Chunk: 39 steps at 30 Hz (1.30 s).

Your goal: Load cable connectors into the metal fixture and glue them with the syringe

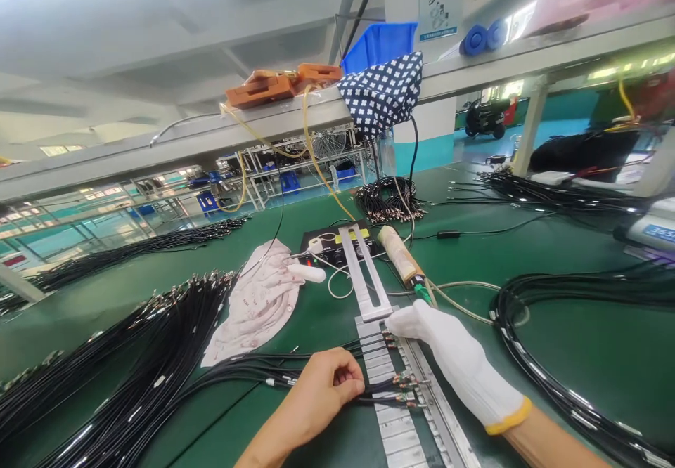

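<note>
Several thin black cables (380, 402) with small metal connector tips lie side by side across a long grey segmented metal strip (395, 434) on the green bench, tips pointing right.

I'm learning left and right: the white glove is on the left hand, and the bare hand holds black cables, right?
No. In the head view the white glove is on the right hand; the bare left hand holds the black cables.
</note>
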Tool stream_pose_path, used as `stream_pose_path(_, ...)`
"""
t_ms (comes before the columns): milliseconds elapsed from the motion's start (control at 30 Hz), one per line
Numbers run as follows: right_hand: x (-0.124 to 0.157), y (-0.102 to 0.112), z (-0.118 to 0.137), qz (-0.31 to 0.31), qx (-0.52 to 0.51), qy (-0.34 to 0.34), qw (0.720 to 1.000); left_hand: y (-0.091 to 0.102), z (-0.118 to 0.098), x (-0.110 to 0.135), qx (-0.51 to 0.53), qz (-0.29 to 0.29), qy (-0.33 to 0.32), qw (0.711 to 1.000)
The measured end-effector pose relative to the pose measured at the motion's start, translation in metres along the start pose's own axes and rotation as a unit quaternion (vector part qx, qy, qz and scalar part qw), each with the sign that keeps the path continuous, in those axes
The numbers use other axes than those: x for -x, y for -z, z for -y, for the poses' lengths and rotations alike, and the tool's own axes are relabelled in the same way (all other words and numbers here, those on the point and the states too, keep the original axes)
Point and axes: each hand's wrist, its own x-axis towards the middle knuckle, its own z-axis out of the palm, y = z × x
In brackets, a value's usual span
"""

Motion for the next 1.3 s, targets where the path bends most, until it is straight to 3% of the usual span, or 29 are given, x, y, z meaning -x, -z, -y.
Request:
stream_pose_path(167,-0.001,0.004,-0.009,0.009,0.006,0.012,1.000,0.001,-0.002,0.004,-0.078,-0.006,-0.022,0.997)
stream_pose_path(333,0.002,0.006,-0.014,0.016,0.004,0.031,0.999,0.005,0.002,0.004,0.008,0.074,0.008,0.997)
stream_pose_path(533,0.001,0.005,-0.015,0.006,0.001,0.033,0.999,-0.006,0.010,-0.003,0.020,-0.003,-0.020,1.000)
stream_pose_path(700,0.000,0.004,-0.014,0.015,-0.002,0.030,0.999,-0.007,0.004,-0.004,0.026,-0.015,-0.009,0.999)
stream_pose_path(800,0.000,0.006,-0.015,0.013,0.000,0.028,1.000,-0.002,0.002,-0.004,0.079,0.015,0.008,0.997)
stream_pose_path(933,-0.001,0.008,-0.017,0.012,0.011,0.020,1.000,0.002,0.005,-0.005,0.165,0.102,0.030,0.981)
stream_pose_path(1000,-0.002,0.009,-0.016,0.017,0.015,0.011,1.000,0.004,0.005,-0.005,0.188,0.111,0.038,0.975)
stream_pose_path(1133,-0.001,0.008,-0.012,-0.003,0.030,0.004,1.000,0.012,-0.002,-0.001,0.107,0.059,0.017,0.992)
stream_pose_path(1300,0.000,0.007,-0.005,0.016,0.032,0.004,0.999,0.022,-0.004,0.010,-0.044,0.110,-0.035,0.992)
